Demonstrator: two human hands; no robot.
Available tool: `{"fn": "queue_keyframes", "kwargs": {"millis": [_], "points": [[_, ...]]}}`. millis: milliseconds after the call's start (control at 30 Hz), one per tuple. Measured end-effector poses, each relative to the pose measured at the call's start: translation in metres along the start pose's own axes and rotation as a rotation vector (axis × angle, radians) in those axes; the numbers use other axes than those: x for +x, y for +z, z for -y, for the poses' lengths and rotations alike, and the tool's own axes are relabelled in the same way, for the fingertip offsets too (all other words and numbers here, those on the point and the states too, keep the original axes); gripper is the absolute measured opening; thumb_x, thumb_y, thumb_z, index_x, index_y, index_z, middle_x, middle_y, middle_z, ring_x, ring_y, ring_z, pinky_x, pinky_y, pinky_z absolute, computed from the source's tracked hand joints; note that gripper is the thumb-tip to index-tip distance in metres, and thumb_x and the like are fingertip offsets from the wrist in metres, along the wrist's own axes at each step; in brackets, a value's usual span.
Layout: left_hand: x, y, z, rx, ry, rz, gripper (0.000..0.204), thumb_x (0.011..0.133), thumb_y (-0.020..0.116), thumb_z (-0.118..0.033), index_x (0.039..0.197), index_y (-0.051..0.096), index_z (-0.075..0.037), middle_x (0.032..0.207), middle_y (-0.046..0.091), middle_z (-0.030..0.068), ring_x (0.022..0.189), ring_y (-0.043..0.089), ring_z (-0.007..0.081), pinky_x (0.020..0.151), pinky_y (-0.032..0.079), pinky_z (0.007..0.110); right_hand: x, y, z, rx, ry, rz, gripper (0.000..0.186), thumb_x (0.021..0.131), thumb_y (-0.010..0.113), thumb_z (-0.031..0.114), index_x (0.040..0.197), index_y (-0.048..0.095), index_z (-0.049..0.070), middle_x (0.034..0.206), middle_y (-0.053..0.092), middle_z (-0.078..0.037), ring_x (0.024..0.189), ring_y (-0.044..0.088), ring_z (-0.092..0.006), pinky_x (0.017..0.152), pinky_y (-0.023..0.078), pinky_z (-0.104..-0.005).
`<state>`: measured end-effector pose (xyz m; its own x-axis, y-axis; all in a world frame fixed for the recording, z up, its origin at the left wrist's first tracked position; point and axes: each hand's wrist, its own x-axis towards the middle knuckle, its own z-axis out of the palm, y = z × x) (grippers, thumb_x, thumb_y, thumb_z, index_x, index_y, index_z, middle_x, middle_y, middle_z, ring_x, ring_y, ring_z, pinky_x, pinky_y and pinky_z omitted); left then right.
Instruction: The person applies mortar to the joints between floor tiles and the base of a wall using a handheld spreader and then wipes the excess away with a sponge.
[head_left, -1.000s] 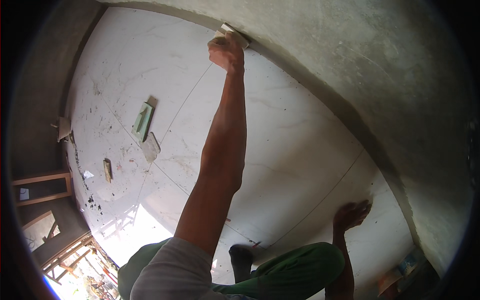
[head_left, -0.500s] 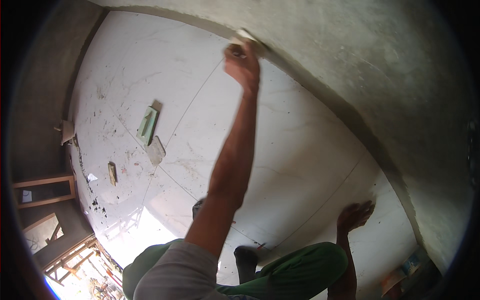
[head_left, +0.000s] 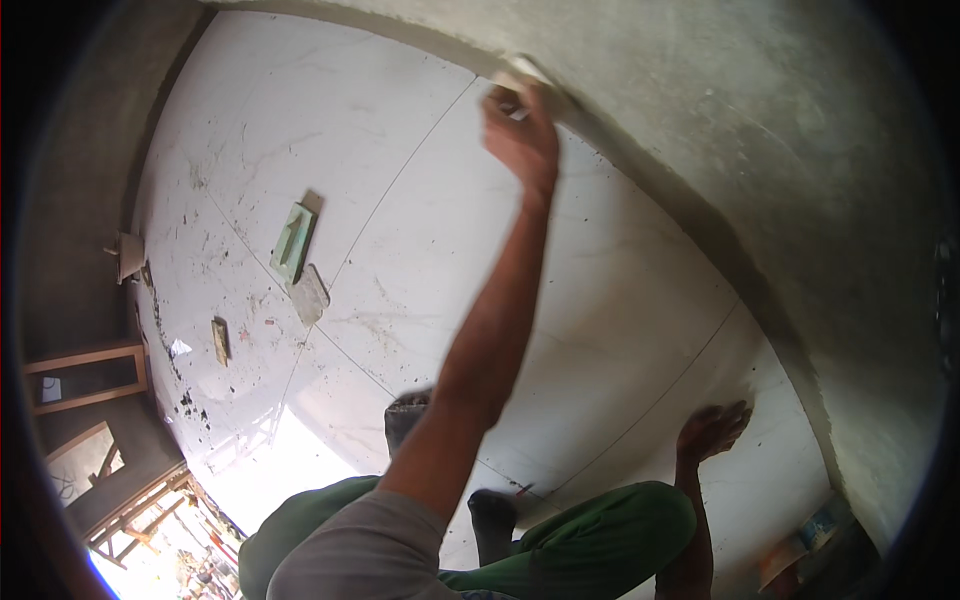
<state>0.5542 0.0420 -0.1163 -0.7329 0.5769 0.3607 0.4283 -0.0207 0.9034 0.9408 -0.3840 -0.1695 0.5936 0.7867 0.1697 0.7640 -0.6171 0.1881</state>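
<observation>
My left hand [head_left: 520, 125], at the end of an outstretched arm, is closed on a small pale flat piece [head_left: 532, 70]. It is blurred by motion, so its kind is unclear. That piece is at the grey band [head_left: 690, 215] where the wall meets the floor. Lower right, my right hand [head_left: 715, 432] lies on the white tiled floor [head_left: 620, 300], fingers stretched out and holding nothing. Left of my left forearm lie a green plastering float [head_left: 293, 243] and, against its near end, a grey flat piece [head_left: 310, 296].
A small tan block [head_left: 220, 342] lies farther left among dark crumbs. A pale bucket-like container [head_left: 130, 257] stands by the left wall. My dark-covered feet [head_left: 493, 520] and green-trousered knee [head_left: 610, 535] are close in. Orange and blue things [head_left: 785, 562] sit at lower right.
My left hand has moved to the right along the wall's base with the pale flat piece. The view has shifted slightly; my right hand stays on the floor.
</observation>
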Motion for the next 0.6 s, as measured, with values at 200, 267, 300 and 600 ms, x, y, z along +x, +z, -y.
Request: {"fn": "queue_keyframes", "kwargs": {"millis": [200,267,300,600], "points": [[0.022,0.005,0.009,-0.008,-0.005,-0.016,0.05,0.095,0.076,-0.037,0.11,0.068,0.01,0.097,0.076,0.0266,0.089,0.076,0.0373,0.082,0.06,0.046,0.0,0.004,-0.005,-0.072,-0.016,0.027,0.062,0.107,0.046,0.031,0.16,0.036,0.001,0.163,0.036,-0.025,0.141,0.047,-0.0452,0.106,0.046,-0.0613],[0.089,-0.002,0.047,0.09,-0.061,-0.024,0.048,0.094,0.075,-0.037,0.104,0.071,0.01,0.095,0.076,0.0268,0.087,0.075,0.0376,0.083,0.06,0.046,0.0,0.008,-0.002,-0.053,-0.041,0.007,0.061,0.108,0.046,0.031,0.16,0.036,0.001,0.163,0.036,-0.025,0.142,0.047,-0.0451,0.106,0.046,-0.0613],[0.108,-0.004,0.056,-0.01,-0.073,-0.016,0.047,0.093,0.074,-0.036,0.102,0.072,0.01,0.093,0.076,0.026,0.083,0.074,0.0375,0.081,0.059,0.046,0.0,0.009,-0.001,-0.038,-0.061,-0.02,0.061,0.108,0.046,0.031,0.161,0.036,0.001,0.163,0.036,-0.024,0.142,0.047,-0.0449,0.106,0.046,-0.0614],[-0.045,0.002,-0.047,-0.219,-0.232,0.086,0.052,0.093,0.077,-0.041,0.109,0.068,0.008,0.093,0.074,0.0229,0.089,0.075,0.0349,0.083,0.059,0.045,0.001,0.004,-0.015,-0.053,-0.04,-0.046,0.059,0.108,0.046,0.031,0.158,0.039,0.001,0.162,0.038,-0.026,0.143,0.046,-0.045,0.106,0.046,-0.0621]]}}
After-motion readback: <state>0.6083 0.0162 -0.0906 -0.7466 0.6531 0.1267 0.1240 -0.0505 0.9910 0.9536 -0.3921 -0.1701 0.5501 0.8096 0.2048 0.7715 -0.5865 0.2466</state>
